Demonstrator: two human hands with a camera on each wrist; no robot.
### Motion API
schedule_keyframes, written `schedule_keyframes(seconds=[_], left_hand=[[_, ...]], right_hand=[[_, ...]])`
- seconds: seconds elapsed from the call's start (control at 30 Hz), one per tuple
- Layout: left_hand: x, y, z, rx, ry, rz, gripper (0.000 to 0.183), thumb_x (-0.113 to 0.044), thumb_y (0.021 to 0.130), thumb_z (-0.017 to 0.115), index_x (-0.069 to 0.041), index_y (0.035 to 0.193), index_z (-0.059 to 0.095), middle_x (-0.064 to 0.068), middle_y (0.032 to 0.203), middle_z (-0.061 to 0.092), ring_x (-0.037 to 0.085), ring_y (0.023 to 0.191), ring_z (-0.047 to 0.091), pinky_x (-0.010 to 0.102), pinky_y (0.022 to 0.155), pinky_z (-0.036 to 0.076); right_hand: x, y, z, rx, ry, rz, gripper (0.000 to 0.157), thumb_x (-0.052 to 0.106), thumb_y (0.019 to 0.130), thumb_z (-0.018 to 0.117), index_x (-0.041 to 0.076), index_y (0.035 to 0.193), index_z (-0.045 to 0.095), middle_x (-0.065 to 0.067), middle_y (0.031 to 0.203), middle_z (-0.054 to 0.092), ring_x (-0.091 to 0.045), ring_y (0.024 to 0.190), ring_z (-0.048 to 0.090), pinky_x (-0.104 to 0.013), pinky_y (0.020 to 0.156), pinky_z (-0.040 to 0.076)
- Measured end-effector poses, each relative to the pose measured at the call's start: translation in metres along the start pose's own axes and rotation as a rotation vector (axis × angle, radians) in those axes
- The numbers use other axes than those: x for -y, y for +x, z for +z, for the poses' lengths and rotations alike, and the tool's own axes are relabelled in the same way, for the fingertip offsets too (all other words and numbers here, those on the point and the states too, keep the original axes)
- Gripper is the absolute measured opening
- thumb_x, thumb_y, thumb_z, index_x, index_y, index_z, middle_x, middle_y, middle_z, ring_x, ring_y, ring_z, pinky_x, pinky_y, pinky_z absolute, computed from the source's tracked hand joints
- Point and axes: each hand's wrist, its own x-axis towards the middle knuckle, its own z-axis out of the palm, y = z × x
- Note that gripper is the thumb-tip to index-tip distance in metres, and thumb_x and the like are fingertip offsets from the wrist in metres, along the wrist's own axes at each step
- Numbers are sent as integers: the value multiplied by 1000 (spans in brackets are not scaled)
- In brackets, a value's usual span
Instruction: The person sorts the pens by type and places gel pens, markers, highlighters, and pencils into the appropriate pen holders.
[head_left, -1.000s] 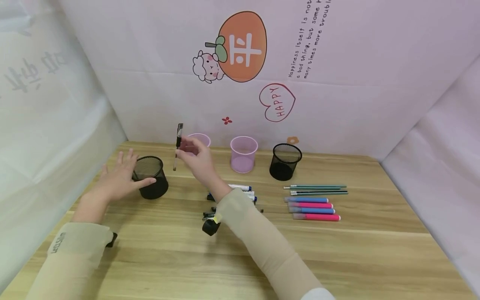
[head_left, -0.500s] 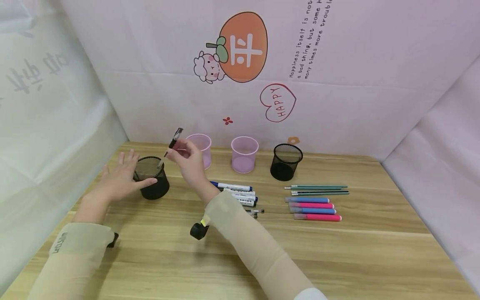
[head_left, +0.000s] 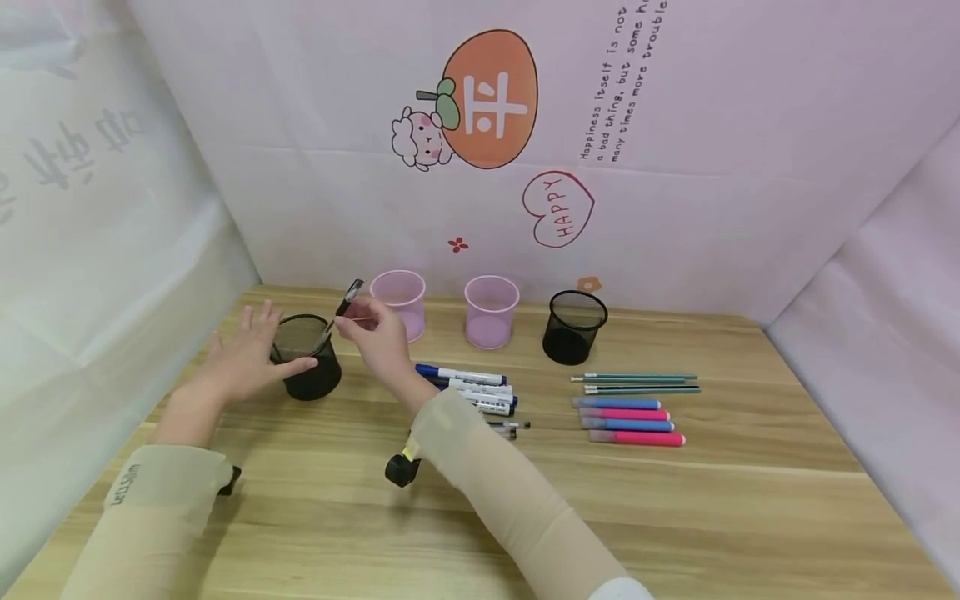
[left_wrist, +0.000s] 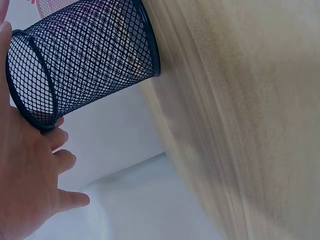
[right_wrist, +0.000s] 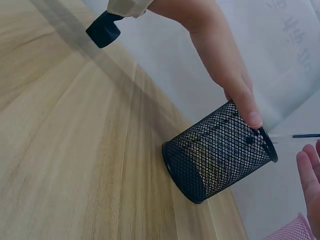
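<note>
One black mesh cup [head_left: 312, 377] stood upright at the left of the bench [head_left: 675, 517], the left hand [head_left: 243, 354] beside it with fingers spread wide and thumb touching its wall near the rim, while the right hand [head_left: 382, 335] pinched one pen [head_left: 348, 298], tilted, its lower end just inside the mouth of that cup. Two pink cups [head_left: 490, 323] stood farther right along the far side, then a second black cup [head_left: 568, 345]. Several white markers [head_left: 472, 377] and clear pens [head_left: 514, 426] lay mid-bench, partly behind the right sleeve [head_left: 517, 492], with slim teal sticks [head_left: 645, 378] and four blue or pink markers [head_left: 637, 414] to their right.
</note>
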Motion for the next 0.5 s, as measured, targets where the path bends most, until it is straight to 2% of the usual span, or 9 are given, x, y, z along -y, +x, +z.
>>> schedule_keyframes(seconds=[0.27, 0.37, 0.5], left_hand=[[-1, 0, 1, -5, -15, 0, 115, -68, 95, 57, 6, 161, 0, 27, 165, -16, 51, 149, -16, 83, 103, -10], [-2, 0, 1, -3, -11, -1, 115, -69, 95, 57, 6, 161, 0, 28, 164, -16, 52, 148, -16, 83, 103, -10], [-3, -1, 0, -4, -9, 1, 115, -68, 95, 57, 6, 161, 0, 28, 164, -16, 52, 148, -15, 83, 103, -9]], right_hand=[[-1, -2, -5, 10, -86, 50, 25, 4, 98, 68, -12, 118, 69, -22, 101, 73, -37, 92, 73, -24, 75, 60], [-3, -2, -9, 10, -101, 50, 27, 4, 98, 68, -12, 120, 69, -22, 102, 73, -36, 91, 73, -24, 75, 60], [-5, -1, -16, 16, -109, 30, 29, 3, 98, 69, -9, 124, 68, -20, 102, 72, -27, 87, 72, -25, 76, 60]])
